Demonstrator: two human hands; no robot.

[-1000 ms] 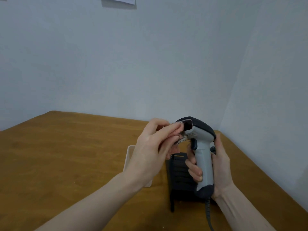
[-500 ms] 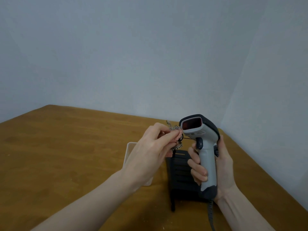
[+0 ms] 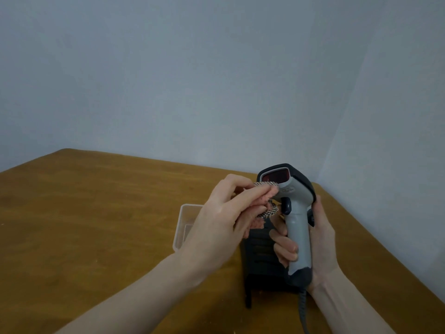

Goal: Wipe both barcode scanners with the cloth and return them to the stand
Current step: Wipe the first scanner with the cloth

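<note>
Mid-wipe, we judge: lower right, right hand (image 3: 320, 239) grips scanner (image 3: 295, 213) handle, left hand (image 3: 231, 218) pinches cloth (image 3: 269, 212) against its head; second scanner unseen, stand (image 3: 261, 256) return pending.

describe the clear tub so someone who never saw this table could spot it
Start at the wooden table and find the black stand near its right side. Just left of the stand, partly behind the left hand, sits the tub. It is the only see-through thing there, a pale box with rounded corners.
</note>
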